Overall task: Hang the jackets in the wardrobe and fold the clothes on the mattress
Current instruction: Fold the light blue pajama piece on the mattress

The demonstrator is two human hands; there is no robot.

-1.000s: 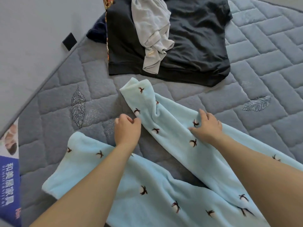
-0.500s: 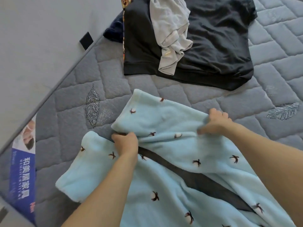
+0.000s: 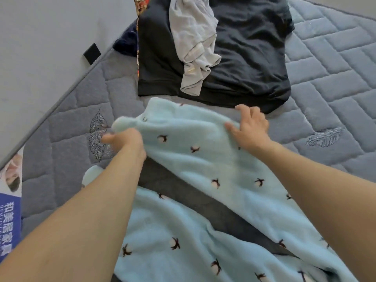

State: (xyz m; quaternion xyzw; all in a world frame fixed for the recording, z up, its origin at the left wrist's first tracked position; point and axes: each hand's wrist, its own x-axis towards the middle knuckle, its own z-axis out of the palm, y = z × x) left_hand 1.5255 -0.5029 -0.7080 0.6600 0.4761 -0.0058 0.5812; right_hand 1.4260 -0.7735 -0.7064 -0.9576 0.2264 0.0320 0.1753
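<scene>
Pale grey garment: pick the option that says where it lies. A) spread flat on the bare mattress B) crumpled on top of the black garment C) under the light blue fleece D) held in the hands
B: the pale grey garment lies bunched on top of the black garment, beyond the light blue fleece that both hands hold.

Bright, even daylight, soft and diffuse, no hard glare anywhere. Only faint shadows, tucked under the folds of the pale blue fleece garment (image 3: 203, 159) and along the dark gap between its two layers. Motion blur on the left hand (image 3: 124, 139), fingers smeared; slight softness on the right hand (image 3: 249, 127) too. Crisp quilting on the grey mattress (image 3: 335, 78) far right. Wide-angle bend at the edges, mattress border curving on the left.
</scene>
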